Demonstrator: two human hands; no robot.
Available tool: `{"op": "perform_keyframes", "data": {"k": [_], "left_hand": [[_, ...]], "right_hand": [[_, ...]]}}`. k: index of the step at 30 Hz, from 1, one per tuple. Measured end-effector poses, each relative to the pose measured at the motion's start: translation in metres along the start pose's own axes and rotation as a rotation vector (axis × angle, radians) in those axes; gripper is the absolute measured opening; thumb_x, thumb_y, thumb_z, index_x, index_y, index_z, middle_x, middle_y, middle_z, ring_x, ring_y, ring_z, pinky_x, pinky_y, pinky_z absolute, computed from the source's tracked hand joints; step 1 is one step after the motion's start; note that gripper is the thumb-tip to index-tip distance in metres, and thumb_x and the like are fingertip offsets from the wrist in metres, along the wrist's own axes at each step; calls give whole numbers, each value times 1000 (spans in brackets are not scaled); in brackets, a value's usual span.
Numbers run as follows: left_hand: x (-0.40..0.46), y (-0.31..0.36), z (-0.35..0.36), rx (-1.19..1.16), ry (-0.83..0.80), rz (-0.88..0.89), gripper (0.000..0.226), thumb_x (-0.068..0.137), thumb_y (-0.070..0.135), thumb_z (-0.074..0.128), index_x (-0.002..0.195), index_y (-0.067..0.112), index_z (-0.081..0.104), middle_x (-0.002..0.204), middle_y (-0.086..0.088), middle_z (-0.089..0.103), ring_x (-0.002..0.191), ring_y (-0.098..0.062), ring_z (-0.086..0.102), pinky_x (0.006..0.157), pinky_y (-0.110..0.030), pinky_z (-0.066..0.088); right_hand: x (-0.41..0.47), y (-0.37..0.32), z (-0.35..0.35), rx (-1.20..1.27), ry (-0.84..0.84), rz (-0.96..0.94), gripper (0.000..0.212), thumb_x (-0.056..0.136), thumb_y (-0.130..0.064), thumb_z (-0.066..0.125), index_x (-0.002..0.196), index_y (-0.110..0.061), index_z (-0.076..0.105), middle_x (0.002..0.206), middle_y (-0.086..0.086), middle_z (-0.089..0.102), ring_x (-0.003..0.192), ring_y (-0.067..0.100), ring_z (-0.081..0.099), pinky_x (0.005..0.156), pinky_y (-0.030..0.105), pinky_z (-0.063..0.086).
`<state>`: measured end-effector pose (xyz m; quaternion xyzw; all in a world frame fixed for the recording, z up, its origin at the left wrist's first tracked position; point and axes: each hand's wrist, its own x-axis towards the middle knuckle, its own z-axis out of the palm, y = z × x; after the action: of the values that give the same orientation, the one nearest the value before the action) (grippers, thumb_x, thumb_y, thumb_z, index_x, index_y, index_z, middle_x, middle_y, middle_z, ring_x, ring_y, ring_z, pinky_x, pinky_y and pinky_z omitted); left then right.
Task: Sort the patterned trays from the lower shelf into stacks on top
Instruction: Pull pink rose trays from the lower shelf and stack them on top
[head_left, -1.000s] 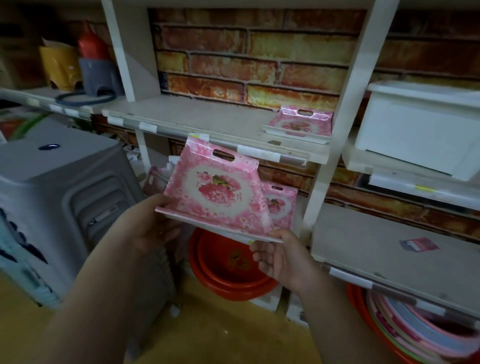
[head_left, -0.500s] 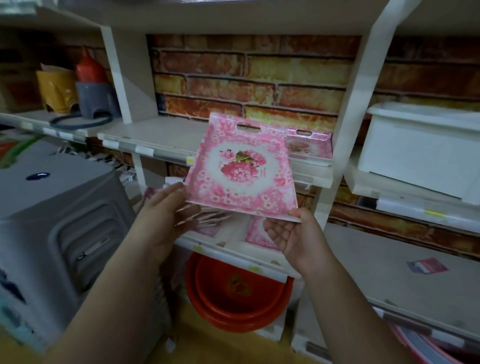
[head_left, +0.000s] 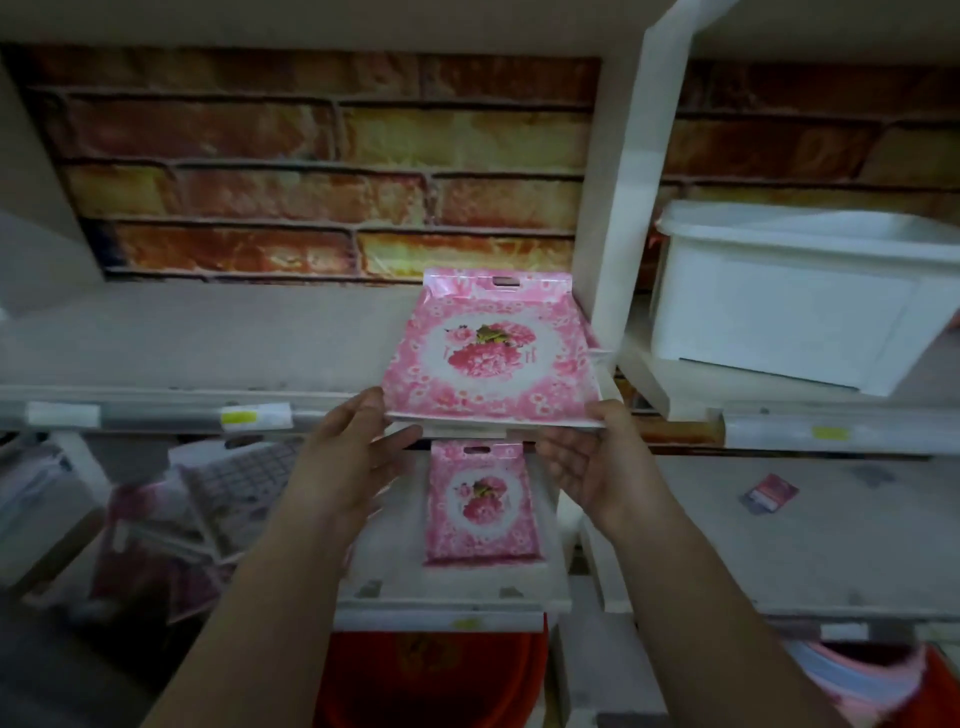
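A pink floral tray (head_left: 488, 353) lies at the right end of the upper shelf (head_left: 208, 332), on top of another tray of the same pattern whose handle end (head_left: 498, 281) shows behind it. My left hand (head_left: 353, 457) holds its near left corner between fingers and thumb. My right hand (head_left: 597, 462) pinches the near right corner, thumb on top. One more pink floral tray (head_left: 480, 504) lies flat on the lower shelf (head_left: 447, 587) just below my hands.
Several other patterned trays (head_left: 228, 483) lean in a loose pile at the left of the lower shelf. A white bin (head_left: 795, 301) stands right of the white post (head_left: 623, 208). A red basin (head_left: 431, 675) sits below. A small red card (head_left: 769, 493) lies on the right shelf.
Both hands have carried the pink tray up and forward from in front of the shelves and laid it on the tray at the upper shelf's right end. The view has moved closer.
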<state>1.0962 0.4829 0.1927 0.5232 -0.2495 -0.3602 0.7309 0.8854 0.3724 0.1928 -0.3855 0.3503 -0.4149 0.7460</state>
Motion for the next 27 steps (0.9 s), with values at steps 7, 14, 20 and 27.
{"op": "perform_keyframes", "data": {"k": [7, 14, 20, 27], "left_hand": [[52, -6, 19, 46, -151, -23, 39, 93, 41, 57, 128, 24, 58, 120, -1, 70, 100, -22, 71, 74, -38, 57], [89, 10, 54, 151, -1, 37, 38, 91, 46, 59, 118, 19, 59, 107, -8, 67, 84, -23, 73, 63, -34, 58], [106, 4, 74, 232, 128, -64, 57, 84, 55, 63, 117, 10, 58, 109, -13, 66, 83, -25, 70, 69, -41, 55], [129, -3, 81, 397, 145, -66, 34, 86, 43, 66, 100, 12, 64, 95, -14, 70, 58, -18, 62, 47, -24, 38]], "right_hand": [[30, -3, -2, 88, 46, -64, 68, 84, -74, 44, 115, -17, 65, 86, -1, 76, 72, 13, 73, 57, 24, 55], [70, -17, -1, 63, 49, -72, 60, 80, -68, 55, 112, -17, 57, 89, -1, 78, 74, 13, 73, 57, 26, 57], [105, -30, 2, 70, 62, -1, 54, 92, -62, 45, 88, -11, 63, 74, 4, 76, 64, 18, 74, 49, 24, 54], [131, -43, 4, 89, -18, 63, 33, 98, -39, 46, 84, -15, 65, 69, 0, 74, 57, 14, 70, 46, 19, 51]]}}
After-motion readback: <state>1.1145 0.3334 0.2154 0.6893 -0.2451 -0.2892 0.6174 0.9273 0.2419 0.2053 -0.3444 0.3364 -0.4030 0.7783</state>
